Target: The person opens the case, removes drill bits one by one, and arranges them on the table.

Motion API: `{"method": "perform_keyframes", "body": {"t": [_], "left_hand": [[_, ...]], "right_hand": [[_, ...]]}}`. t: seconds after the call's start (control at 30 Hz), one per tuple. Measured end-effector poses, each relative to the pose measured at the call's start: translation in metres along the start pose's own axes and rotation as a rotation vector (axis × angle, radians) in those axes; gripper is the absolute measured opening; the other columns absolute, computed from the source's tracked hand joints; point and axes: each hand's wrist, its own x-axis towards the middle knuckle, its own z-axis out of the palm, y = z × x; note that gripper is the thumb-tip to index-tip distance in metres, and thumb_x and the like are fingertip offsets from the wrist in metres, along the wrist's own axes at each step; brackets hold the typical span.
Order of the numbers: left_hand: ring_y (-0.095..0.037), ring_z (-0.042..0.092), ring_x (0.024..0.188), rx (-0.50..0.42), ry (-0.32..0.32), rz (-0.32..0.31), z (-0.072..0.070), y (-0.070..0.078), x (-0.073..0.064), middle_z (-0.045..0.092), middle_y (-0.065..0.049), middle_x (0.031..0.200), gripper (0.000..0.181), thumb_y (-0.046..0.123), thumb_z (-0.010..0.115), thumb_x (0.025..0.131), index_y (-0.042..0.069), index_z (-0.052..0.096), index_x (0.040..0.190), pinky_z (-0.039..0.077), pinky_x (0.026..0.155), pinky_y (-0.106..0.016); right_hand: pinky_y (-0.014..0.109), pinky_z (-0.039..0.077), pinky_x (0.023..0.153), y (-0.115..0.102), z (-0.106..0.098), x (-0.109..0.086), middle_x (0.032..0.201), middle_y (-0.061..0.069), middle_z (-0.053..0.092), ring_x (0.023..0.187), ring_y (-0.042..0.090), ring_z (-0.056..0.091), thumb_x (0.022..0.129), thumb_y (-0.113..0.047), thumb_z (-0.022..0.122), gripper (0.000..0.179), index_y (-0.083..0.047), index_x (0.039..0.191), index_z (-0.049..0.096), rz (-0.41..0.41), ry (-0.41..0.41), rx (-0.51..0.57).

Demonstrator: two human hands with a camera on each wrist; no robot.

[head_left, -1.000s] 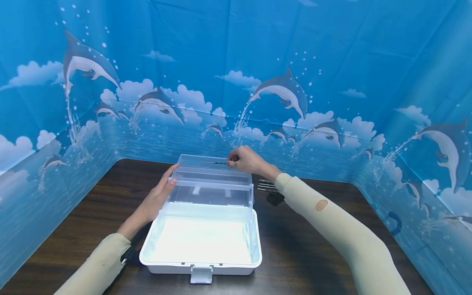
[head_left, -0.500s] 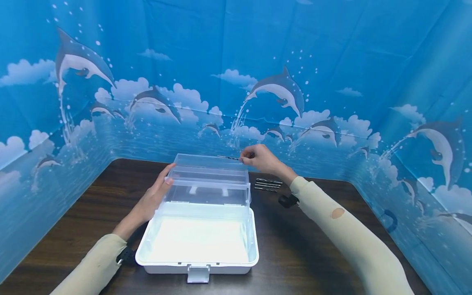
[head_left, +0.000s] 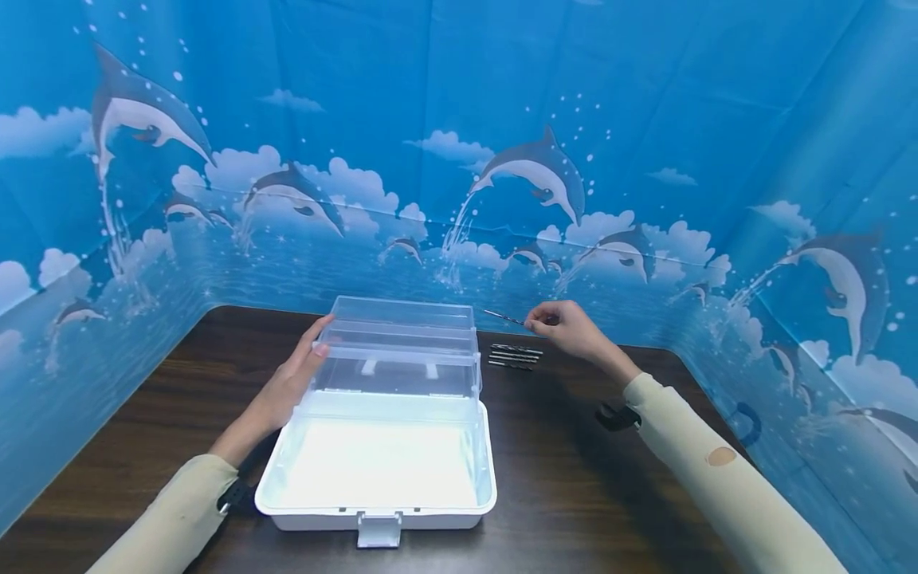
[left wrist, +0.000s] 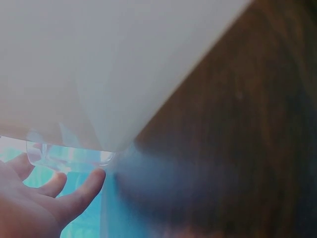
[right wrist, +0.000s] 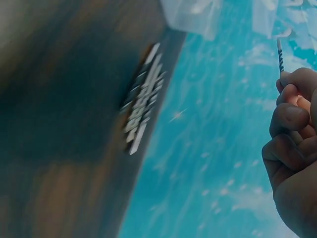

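In the head view, my right hand pinches a thin drill bit by one end, right of the raised lid and above the table's far edge. The spiral tip of this bit also shows past the fingers in the right wrist view. My left hand touches the left edge of the clear plastic lid with fairly straight, spread fingers. The lid is tipped back on its hinges behind a white storage box. Several drill bits lie side by side on the table, right of the lid.
The dark wooden table carries the box, whose front latch hangs down. A blue dolphin-print curtain encloses the table's back and sides. The curtain stands close behind the lid and the row of bits.
My right hand has moved right, from over the lid to beyond its right side, with the drill bit still pinched. The bits on the table are now uncovered. My left hand stays at the lid.
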Motion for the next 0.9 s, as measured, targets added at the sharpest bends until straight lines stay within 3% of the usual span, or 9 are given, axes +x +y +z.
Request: {"method": "perform_keyframes", "body": {"t": [0.17, 0.27, 0.4, 0.6, 0.9], "left_hand": [[-0.054, 0.019, 0.145, 0.002, -0.002, -0.012, -0.001, 0.002, -0.001, 0.016, -0.022, 0.165, 0.058, 0.035, 0.031, 0.112, 0.035, 0.007, 0.165, 0.014, 0.099, -0.084], [-0.054, 0.018, 0.145, -0.004, -0.004, -0.012, 0.0, 0.002, -0.002, 0.019, -0.024, 0.164, 0.058, 0.034, 0.03, 0.112, 0.035, 0.006, 0.165, 0.014, 0.099, -0.084], [-0.054, 0.018, 0.145, -0.006, -0.002, -0.012, 0.002, 0.0, -0.001, 0.021, -0.024, 0.163, 0.057, 0.034, 0.029, 0.112, 0.035, 0.006, 0.164, 0.014, 0.1, -0.084], [-0.053, 0.018, 0.146, -0.006, -0.001, -0.011, 0.005, -0.001, -0.002, 0.014, -0.021, 0.166, 0.057, 0.034, 0.029, 0.112, 0.035, 0.006, 0.165, 0.016, 0.098, -0.084], [-0.053, 0.021, 0.145, 0.004, 0.007, -0.012, 0.002, 0.001, -0.001, 0.023, -0.024, 0.162, 0.057, 0.035, 0.029, 0.112, 0.035, 0.006, 0.164, 0.017, 0.099, -0.083]], "right_hand": [[0.041, 0.05, 0.072, 0.024, 0.005, -0.015, 0.096, 0.01, 0.07, 0.088, 0.028, 0.065, 0.105, -0.022, 0.062, 0.017, -0.01, 0.106, 0.075, 0.032, -0.047, 0.021], [0.043, 0.048, 0.074, 0.036, 0.013, -0.021, 0.101, 0.018, 0.068, 0.088, 0.032, 0.059, 0.105, -0.019, 0.062, 0.02, -0.004, 0.108, 0.074, 0.079, -0.101, 0.104], [0.043, 0.048, 0.075, 0.052, 0.027, -0.026, 0.101, 0.018, 0.066, 0.088, 0.03, 0.056, 0.104, -0.016, 0.064, 0.017, -0.002, 0.107, 0.073, 0.125, -0.145, 0.148], [0.034, 0.045, 0.064, 0.073, 0.047, -0.027, 0.088, 0.003, 0.067, 0.074, 0.018, 0.055, 0.101, -0.01, 0.065, 0.01, -0.007, 0.101, 0.075, 0.065, -0.168, 0.012], [0.035, 0.048, 0.069, 0.081, 0.055, -0.025, 0.085, -0.003, 0.066, 0.074, 0.016, 0.057, 0.1, -0.01, 0.067, 0.007, -0.011, 0.097, 0.073, 0.056, -0.146, -0.052]]}}
